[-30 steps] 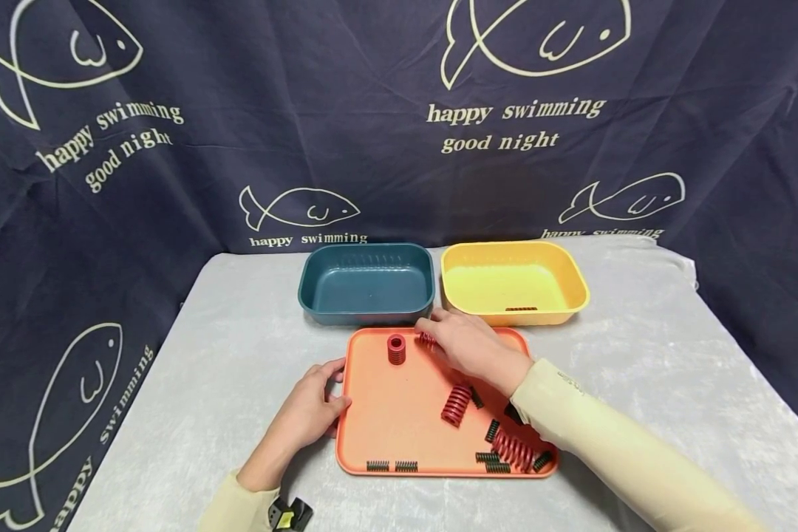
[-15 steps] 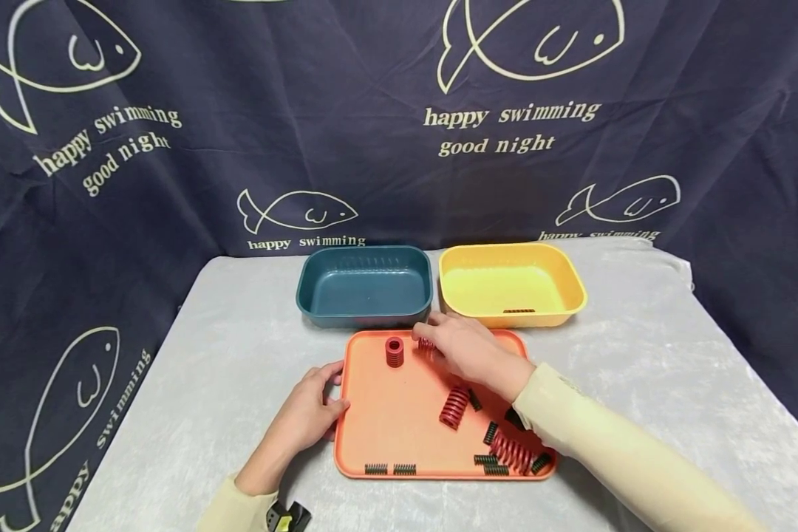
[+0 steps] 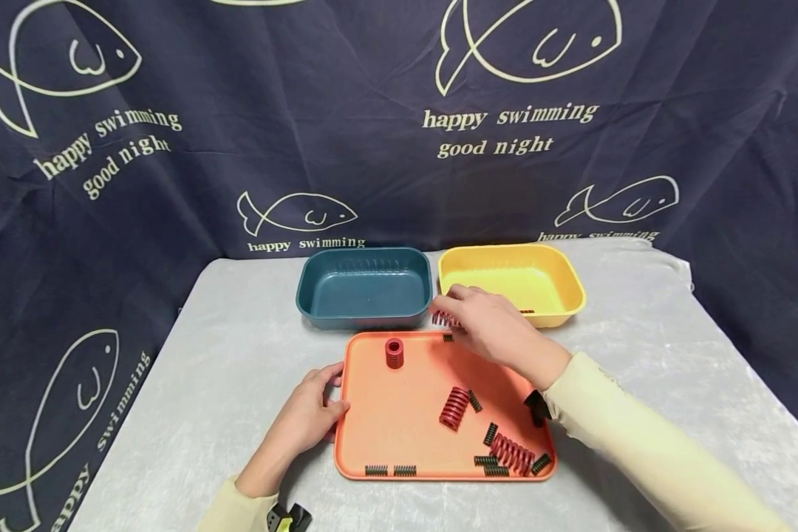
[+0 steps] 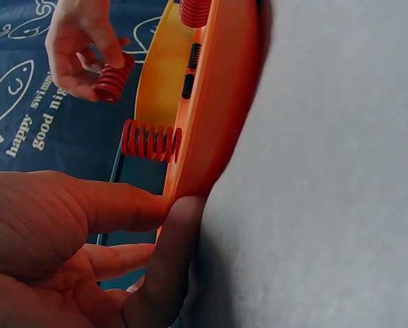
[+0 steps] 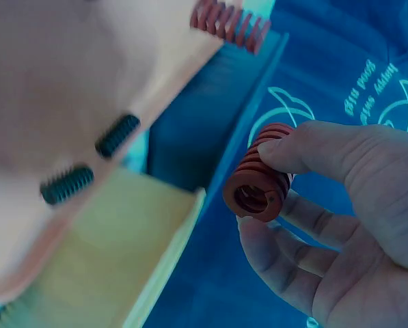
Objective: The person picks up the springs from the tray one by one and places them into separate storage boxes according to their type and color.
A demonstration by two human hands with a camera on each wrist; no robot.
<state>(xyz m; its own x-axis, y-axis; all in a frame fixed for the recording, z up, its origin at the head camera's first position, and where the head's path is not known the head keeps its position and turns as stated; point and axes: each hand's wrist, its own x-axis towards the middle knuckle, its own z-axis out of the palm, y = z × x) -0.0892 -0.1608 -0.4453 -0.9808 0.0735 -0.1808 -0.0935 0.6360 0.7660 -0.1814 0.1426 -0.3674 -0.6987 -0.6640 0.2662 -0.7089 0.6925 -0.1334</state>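
In the head view, my right hand (image 3: 499, 325) holds a thick red coil spring (image 3: 442, 319) just beyond the orange tray's far rim. The right wrist view shows that spring (image 5: 258, 171) pinched between thumb and fingers, its hollow end facing the camera. My left hand (image 3: 311, 410) grips the left edge of the orange tray (image 3: 386, 414); in the left wrist view the thumb and a finger (image 4: 166, 263) clasp its rim. On the tray one red spring (image 3: 394, 355) stands upright and two more red springs, one near the middle (image 3: 454, 408) and one (image 3: 512, 453) at the near right corner, lie down.
Several small dark springs (image 3: 405, 471) lie on the tray, mostly along the near side; one small spring (image 3: 448, 338) is at the far rim. Behind stand a dark blue bin (image 3: 366, 323) and a yellow bin (image 3: 558, 320), with a small dark spring (image 3: 527, 311) inside the yellow one.
My right hand has lifted the red spring off the tray's far part and moved away and slightly right. A small dark spring at the far rim is now uncovered. My left hand stays put.
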